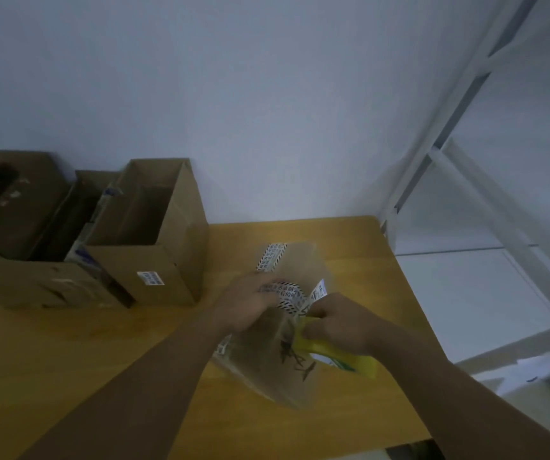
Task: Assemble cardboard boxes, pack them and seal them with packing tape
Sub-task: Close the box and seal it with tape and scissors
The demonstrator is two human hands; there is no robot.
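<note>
A small cardboard box (267, 370) lies on the wooden table (101, 360), blurred by motion, with strips of printed black-and-white packing tape (272, 257) on it. My left hand (247, 303) rests on top of the box over a taped part. My right hand (336, 322) grips a yellow packet (343, 355) at the box's right side, close to a loose end of tape (318, 293). Whether the packet is inside the box or beside it I cannot tell.
Open cardboard boxes (154, 234) stand at the table's back left against the white wall, with a darker one (18, 207) further left. The table's right edge (409, 293) drops off beside a white frame and panels.
</note>
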